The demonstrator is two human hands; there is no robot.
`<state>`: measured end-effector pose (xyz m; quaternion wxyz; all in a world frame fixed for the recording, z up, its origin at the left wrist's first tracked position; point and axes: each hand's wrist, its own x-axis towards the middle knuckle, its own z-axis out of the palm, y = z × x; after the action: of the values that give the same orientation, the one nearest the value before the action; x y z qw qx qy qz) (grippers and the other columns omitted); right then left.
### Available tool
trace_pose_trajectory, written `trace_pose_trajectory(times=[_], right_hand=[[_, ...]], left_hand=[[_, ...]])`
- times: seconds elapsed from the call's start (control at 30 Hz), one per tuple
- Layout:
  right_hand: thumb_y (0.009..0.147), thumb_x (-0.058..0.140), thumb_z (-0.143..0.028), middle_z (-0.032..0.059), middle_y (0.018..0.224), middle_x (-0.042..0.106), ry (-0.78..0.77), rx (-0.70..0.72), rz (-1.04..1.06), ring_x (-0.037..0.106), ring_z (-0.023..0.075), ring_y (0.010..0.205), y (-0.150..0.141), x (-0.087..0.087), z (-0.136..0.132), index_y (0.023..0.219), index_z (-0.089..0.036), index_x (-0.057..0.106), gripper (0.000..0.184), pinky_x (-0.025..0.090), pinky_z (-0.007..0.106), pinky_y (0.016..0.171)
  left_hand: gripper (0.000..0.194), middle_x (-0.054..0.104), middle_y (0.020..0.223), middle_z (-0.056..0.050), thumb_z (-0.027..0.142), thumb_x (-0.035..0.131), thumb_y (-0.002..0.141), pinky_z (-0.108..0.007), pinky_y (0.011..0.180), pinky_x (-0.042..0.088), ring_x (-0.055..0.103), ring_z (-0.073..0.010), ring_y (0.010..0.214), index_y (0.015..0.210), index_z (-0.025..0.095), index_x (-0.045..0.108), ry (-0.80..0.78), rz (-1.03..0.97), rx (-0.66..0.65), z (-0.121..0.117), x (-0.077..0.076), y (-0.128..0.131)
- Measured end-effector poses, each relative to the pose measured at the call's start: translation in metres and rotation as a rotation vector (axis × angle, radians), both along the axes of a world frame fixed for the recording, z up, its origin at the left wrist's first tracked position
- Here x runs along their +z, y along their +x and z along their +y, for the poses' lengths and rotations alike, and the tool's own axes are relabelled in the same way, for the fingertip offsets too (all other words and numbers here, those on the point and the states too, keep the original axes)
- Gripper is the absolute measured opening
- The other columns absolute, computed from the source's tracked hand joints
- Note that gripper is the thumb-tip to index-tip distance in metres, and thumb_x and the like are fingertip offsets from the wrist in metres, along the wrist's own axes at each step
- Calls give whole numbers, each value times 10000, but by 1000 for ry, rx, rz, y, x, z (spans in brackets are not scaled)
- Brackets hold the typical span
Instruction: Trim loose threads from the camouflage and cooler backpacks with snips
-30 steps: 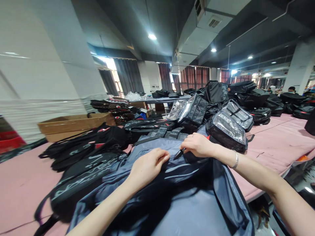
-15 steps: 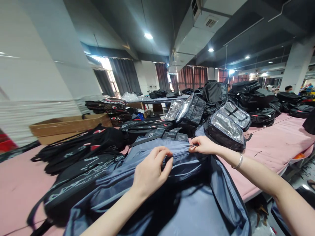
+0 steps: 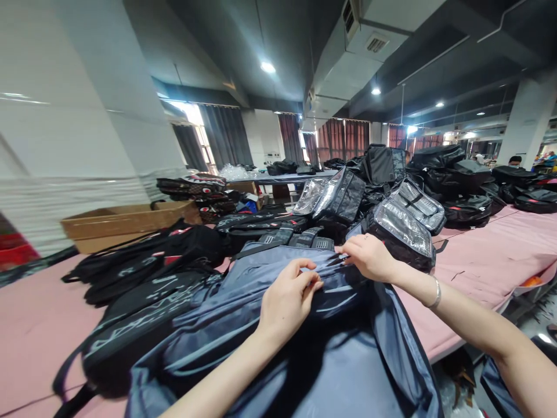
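Observation:
A large backpack [image 3: 339,371] with blue-grey lining lies opened out in front of me, its inside facing up. My left hand [image 3: 289,299] is over the lining near the seam, thumb and forefinger curled close together in a loose pinch; whatever lies between them is too small to make out. Just to its right, my right hand [image 3: 368,255] is closed on a small dark pointed tool [image 3: 334,261] that looks like thread snips. The tool's tip points left at the lining, and its handle is mostly hidden by the fingers.
Black backpacks with white lettering [image 3: 126,342] lie at left on the pink tabletop [image 3: 30,325]. A cardboard box [image 3: 126,223] stands behind them. Bags with clear plastic fronts [image 3: 402,223] are just beyond my right hand. Other black bags [image 3: 465,174] are piled farther right.
My right hand has moved slightly right and away from me with the snips. My left hand has shifted right along the lining; its pinch loosened, then drew closer again.

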<state>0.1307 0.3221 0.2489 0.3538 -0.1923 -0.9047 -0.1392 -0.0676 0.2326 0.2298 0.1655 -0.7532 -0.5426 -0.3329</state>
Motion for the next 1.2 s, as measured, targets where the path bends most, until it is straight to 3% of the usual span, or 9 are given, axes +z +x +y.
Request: trace_pose_trajectory(times=[0.1, 0.3, 0.5, 0.6, 0.7, 0.8, 0.9, 1.07, 1.2], right_hand=[[895, 490, -211, 22, 794, 636, 245, -4, -114, 510, 145, 710, 6, 0, 0, 837, -180, 589, 119, 260, 287, 605], [922, 435, -201, 24, 805, 624, 327, -10, -211, 483, 137, 704, 4, 2, -3, 840, -182, 585, 172, 233, 293, 595], [896, 477, -195, 23, 767, 622, 243, -28, -200, 503, 144, 705, -3, 0, -4, 804, -176, 581, 140, 239, 290, 590], [879, 517, -211, 29, 794, 628, 123, -14, -116, 532, 147, 747, -3, -5, -4, 851, -175, 583, 80, 276, 276, 609], [871, 532, -205, 44, 854, 635, 28, 33, -44, 553, 157, 800, -1, -10, -3, 909, -171, 574, 67, 328, 266, 648], [868, 531, -190, 54, 889, 639, -3, 73, -8, 565, 168, 827, -1, -13, -3, 941, -169, 567, 85, 360, 265, 670], [871, 533, -201, 58, 896, 639, 19, 86, -17, 569, 167, 814, -7, -9, -3, 946, -173, 569, 88, 369, 266, 672], [865, 552, -225, 48, 881, 634, 119, 118, -94, 561, 160, 794, -38, 11, -14, 948, -176, 575, 99, 338, 268, 643], [878, 521, -215, 24, 812, 631, 182, 128, -172, 543, 149, 743, -68, 19, -27, 893, -183, 586, 73, 280, 280, 603]], left_hand=[[175, 582, 1005, -26, 278, 481, 819, -238, 599, 436, 583, -136, 755, 720, 217, 611, -57, -47, 6, 1, 2, -1], [195, 577, 1012, -28, 303, 467, 816, -256, 635, 437, 582, -153, 796, 717, 223, 614, -110, -76, 0, 1, 4, -1], [217, 574, 1003, -45, 320, 456, 803, -281, 689, 441, 571, -172, 837, 710, 211, 618, -151, -149, -17, -2, 8, 1], [310, 603, 912, -41, 375, 423, 815, -279, 757, 447, 571, -165, 823, 644, 201, 615, -306, -198, -190, -11, 23, -12], [445, 629, 867, -41, 437, 324, 855, -269, 800, 445, 577, -161, 823, 624, 202, 624, -437, -244, -318, -25, 42, -42], [339, 646, 900, -34, 500, 463, 786, -267, 785, 451, 575, -176, 824, 808, 217, 648, -391, -266, -188, -40, 53, -77], [313, 661, 887, -15, 491, 577, 708, -251, 738, 457, 581, -173, 790, 878, 237, 646, -442, -220, -81, -50, 53, -100], [298, 661, 858, -22, 465, 506, 732, -256, 680, 444, 574, -166, 735, 840, 231, 657, -420, -171, -8, -47, 42, -98], [306, 656, 789, -29, 441, 434, 734, -281, 700, 412, 563, -191, 747, 754, 211, 635, -497, -198, 74, -35, 39, -91]])
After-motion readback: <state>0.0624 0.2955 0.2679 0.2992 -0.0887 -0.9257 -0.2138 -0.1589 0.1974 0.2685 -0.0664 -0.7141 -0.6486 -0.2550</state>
